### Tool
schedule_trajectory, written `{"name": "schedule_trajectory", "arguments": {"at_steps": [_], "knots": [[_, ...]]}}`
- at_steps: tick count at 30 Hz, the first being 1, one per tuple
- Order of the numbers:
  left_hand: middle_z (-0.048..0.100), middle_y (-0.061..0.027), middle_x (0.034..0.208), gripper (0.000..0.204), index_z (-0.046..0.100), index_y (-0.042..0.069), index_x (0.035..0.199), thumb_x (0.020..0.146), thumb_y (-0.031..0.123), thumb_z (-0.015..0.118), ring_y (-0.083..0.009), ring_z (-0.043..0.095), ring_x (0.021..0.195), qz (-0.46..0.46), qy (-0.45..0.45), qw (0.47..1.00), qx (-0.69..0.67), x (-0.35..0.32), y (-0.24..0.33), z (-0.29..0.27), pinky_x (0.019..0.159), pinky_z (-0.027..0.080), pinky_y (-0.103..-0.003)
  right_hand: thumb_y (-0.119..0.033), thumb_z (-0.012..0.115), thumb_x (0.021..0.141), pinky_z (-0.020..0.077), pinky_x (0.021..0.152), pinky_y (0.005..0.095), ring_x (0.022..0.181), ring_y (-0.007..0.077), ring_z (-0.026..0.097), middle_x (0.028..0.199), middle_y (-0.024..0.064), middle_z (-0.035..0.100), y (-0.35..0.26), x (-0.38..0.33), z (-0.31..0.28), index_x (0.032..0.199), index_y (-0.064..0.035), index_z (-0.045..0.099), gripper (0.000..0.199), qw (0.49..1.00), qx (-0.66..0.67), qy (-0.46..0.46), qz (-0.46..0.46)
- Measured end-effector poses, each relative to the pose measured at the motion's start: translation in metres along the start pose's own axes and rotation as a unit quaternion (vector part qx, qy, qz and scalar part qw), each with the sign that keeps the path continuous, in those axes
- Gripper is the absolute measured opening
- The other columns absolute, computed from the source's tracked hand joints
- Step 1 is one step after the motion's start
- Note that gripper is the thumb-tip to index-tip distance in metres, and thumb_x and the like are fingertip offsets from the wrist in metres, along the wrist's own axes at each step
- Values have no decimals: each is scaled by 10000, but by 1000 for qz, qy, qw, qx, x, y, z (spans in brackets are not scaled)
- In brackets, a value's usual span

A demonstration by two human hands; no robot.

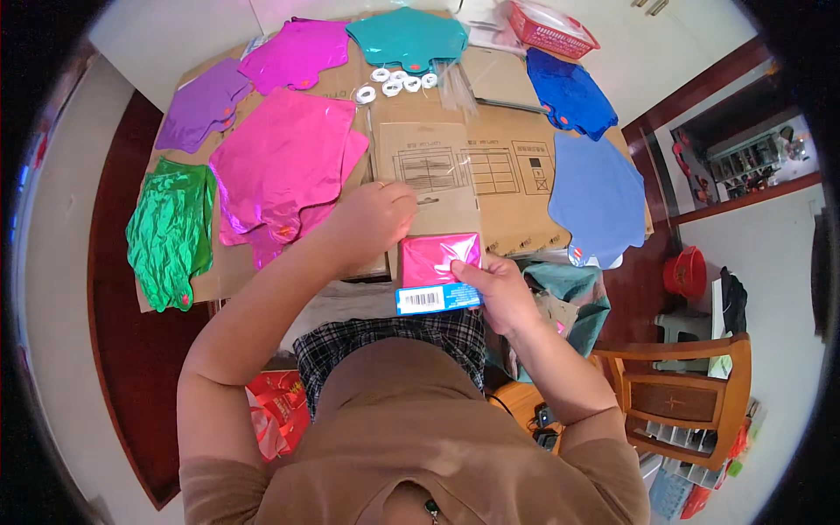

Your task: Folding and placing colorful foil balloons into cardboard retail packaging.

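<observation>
Close in front of me, my right hand (500, 289) grips a folded pink foil packet (429, 258) with a blue barcode card (424, 299) along its near edge. The thumb presses on top of it. My left hand (378, 219) is curled closed beside a clear plastic bag (433, 149) lying just beyond the packet. Its fingertips meet near the bag's left side, and whatever they pinch is hidden. Flat pink foil balloons (284, 166) lie stacked left of that hand.
Around the cardboard-covered table (507, 206) lie green (171, 232), purple (201, 105), magenta (297, 54), teal (407, 39), dark blue (570, 92) and light blue balloons (598, 197). White ribbon rolls (394, 86) and a red basket (551, 31) sit farther back. A wooden chair (678, 350) stands right.
</observation>
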State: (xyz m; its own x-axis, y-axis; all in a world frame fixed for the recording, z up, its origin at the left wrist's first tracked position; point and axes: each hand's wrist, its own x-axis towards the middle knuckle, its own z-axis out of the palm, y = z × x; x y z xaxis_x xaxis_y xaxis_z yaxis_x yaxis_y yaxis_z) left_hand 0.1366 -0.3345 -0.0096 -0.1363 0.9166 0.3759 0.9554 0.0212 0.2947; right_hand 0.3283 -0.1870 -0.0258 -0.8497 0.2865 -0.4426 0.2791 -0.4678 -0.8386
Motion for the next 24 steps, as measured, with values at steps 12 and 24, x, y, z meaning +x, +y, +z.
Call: {"name": "schedule_trajectory", "arguments": {"at_steps": [12,24], "knots": [[598,-139,1003,213,598,1,917,721,78,632,-303,579,962,61,-7,998,-18,-13,0,-8,857,468,-388,-107,650,856,503,545,243,680,114,631,815,67,659,-28,11,16,1115,20,566,301,998,-65,14,2],[599,-131,998,200,597,-11,880,698,59,644,-304,585,957,76,31,997,14,-24,12,-18,884,478,-422,-88,693,819,475,535,222,617,73,591,748,19,644,-26,14,19,944,-2,611,173,994,-111,11,-21]]}}
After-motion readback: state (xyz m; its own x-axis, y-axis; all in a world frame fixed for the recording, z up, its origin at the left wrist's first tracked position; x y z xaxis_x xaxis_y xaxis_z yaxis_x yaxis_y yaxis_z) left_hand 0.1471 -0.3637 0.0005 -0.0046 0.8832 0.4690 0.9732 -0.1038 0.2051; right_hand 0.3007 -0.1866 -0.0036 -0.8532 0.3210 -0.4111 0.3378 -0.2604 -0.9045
